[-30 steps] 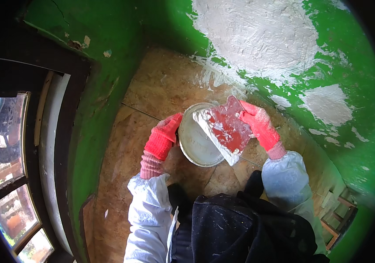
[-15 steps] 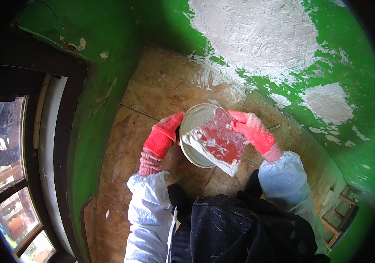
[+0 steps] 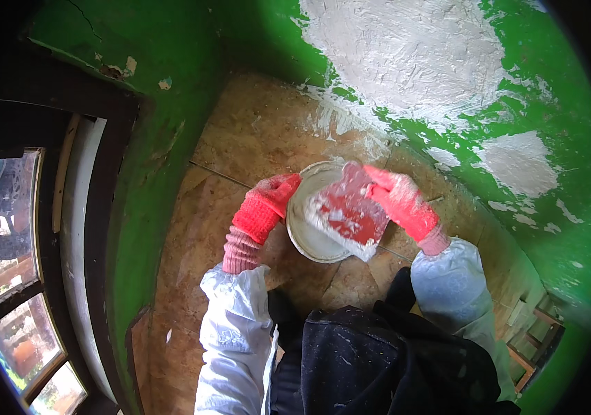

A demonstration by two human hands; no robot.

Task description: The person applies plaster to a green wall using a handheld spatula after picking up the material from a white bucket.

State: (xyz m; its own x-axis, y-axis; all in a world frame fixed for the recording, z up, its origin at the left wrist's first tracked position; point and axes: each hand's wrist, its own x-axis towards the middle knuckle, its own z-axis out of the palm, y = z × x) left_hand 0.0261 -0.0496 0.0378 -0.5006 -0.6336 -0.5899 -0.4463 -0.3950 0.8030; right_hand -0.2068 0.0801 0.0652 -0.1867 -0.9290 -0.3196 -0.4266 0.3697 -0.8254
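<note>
My left hand [image 3: 268,202], in a red knitted glove, is closed on the left rim of a round, pale bucket [image 3: 300,238] smeared with white filler. The bucket is held up in front of me, above the floor. In my right hand [image 3: 402,202], gloved the same way, is a flat red plastic spreader [image 3: 355,216]. Its blade lies tilted across the right half of the bucket's mouth. White filler coats its lower edge and patches of its face. The blade hides part of the bucket's inside.
On the right, a green wall [image 3: 551,214] carries large white filler patches [image 3: 406,55]. Brown tiles [image 3: 240,131] cover the floor. A dark-framed window [image 3: 40,235] stands at the left, and a small wooden frame [image 3: 537,346] sits low at the right.
The spreader has shifted slightly up and right over the bucket, with my right hand. My left hand has moved a little right and up at the rim.
</note>
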